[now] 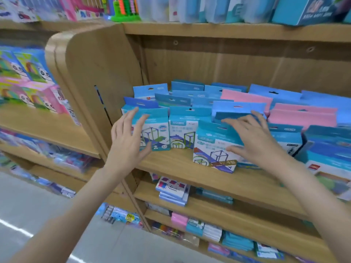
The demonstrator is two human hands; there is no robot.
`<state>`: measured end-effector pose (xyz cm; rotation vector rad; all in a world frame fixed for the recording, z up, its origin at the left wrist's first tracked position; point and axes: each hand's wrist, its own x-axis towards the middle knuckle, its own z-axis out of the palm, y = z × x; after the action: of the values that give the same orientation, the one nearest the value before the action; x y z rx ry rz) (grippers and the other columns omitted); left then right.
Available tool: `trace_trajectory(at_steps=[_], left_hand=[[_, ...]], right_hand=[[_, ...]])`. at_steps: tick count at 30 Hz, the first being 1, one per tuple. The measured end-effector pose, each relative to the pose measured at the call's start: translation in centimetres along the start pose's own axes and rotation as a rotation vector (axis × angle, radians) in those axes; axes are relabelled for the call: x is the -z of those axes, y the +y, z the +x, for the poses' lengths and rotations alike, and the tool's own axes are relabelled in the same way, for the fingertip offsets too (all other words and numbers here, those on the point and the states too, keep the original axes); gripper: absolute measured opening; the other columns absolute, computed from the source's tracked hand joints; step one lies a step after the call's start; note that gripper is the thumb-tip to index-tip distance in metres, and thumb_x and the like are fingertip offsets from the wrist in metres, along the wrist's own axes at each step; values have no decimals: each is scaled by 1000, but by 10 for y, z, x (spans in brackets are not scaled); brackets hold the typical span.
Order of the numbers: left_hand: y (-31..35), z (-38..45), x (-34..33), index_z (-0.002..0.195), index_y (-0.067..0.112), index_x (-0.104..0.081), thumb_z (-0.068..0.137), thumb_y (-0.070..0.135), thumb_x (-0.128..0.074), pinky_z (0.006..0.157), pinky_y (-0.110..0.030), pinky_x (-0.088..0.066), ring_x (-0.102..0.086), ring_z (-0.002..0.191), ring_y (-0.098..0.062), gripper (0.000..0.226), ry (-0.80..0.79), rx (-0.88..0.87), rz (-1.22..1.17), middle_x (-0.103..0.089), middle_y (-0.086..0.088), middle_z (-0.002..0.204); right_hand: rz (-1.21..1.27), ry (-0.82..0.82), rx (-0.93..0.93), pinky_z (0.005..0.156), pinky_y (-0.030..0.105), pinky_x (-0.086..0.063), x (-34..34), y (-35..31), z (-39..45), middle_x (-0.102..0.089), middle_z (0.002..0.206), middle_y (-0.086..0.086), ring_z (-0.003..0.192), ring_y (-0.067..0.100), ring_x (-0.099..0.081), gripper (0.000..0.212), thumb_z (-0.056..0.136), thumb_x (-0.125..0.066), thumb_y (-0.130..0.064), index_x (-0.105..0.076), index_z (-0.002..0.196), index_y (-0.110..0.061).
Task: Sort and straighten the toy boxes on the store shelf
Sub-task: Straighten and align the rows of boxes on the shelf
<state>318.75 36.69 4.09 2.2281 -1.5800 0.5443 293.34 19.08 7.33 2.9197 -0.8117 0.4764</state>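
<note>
Several blue and white toy boxes stand in loose rows on the wooden shelf [190,168], with pink boxes [300,118] behind on the right. My left hand [129,137] is open, its fingers spread just in front of the leftmost front box [157,130]; whether they touch it I cannot tell. A front box [212,154] stands forward of its row and tilted. My right hand [252,137] is open over that box's top right, fingers reaching towards the box behind it [237,111]. Neither hand grips anything.
A rounded wooden side panel [91,73] bounds the shelf on the left. Beyond it stand colourful pink and green boxes [34,86]. Larger blue boxes [328,154] crowd the right end. Shelves above and below hold more packs. The grey floor [28,205] lies at the lower left.
</note>
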Motion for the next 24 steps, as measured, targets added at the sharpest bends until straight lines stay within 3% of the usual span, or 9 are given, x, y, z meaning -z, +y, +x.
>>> trace_trajectory(at_steps=[3, 5, 8, 10, 13, 19, 24], left_hand=[[-21, 23, -2, 130, 7, -43, 65, 25, -80, 93, -51, -32, -35, 113, -33, 77, -35, -61, 18, -47, -21, 127], [-34, 33, -1, 124, 5, -50, 60, 23, -85, 88, -49, -31, -37, 104, -31, 76, -62, -77, 44, -55, -20, 114], [-49, 44, 6, 117, 3, -54, 59, 20, -85, 80, -50, -40, -50, 95, -37, 68, -173, -123, -18, -59, -19, 101], [-57, 48, 11, 122, 5, -51, 67, 20, -80, 78, -46, -47, -54, 100, -36, 64, -267, -142, -119, -56, -15, 108], [-74, 43, 18, 128, 11, -46, 74, 24, -75, 87, -42, -46, -49, 112, -28, 63, -334, -203, -156, -51, -9, 122], [-93, 35, 27, 128, 21, -37, 84, 32, -63, 90, -28, -40, -37, 110, -12, 52, -440, -294, -189, -39, 3, 121], [-91, 38, 23, 128, 26, -34, 86, 32, -61, 94, -27, -42, -32, 116, -7, 50, -440, -302, -250, -37, 6, 131]], right_hand=[[143, -28, -24, 111, 42, -20, -1, 2, -4, -60, 109, 8, 113, 17, -37, 59, 70, -77, -23, -54, 122, -10], [198, -62, -73, 101, 43, -37, 4, -2, -6, -60, 111, 7, 112, 20, -42, 54, 70, -77, -21, -56, 118, -10], [202, -119, -142, 97, 31, -35, 12, -13, -4, -57, 123, 2, 118, 21, -48, 51, 76, -72, -24, -52, 122, -13], [180, -148, -144, 97, 29, -35, 12, -21, 2, -55, 128, 1, 120, 19, -49, 54, 77, -71, -28, -50, 125, -14], [144, -161, -161, 99, 32, -36, 6, -45, 19, -52, 132, 3, 123, 20, -45, 56, 81, -67, -28, -45, 130, -14], [71, -55, -146, 97, 35, -36, -20, -87, 60, -47, 129, 11, 120, 26, -38, 56, 87, -59, -23, -37, 136, -7], [-33, -21, -164, 89, 43, -47, -20, -90, 67, -44, 128, 17, 116, 33, -42, 61, 81, -68, -18, -39, 133, -2]])
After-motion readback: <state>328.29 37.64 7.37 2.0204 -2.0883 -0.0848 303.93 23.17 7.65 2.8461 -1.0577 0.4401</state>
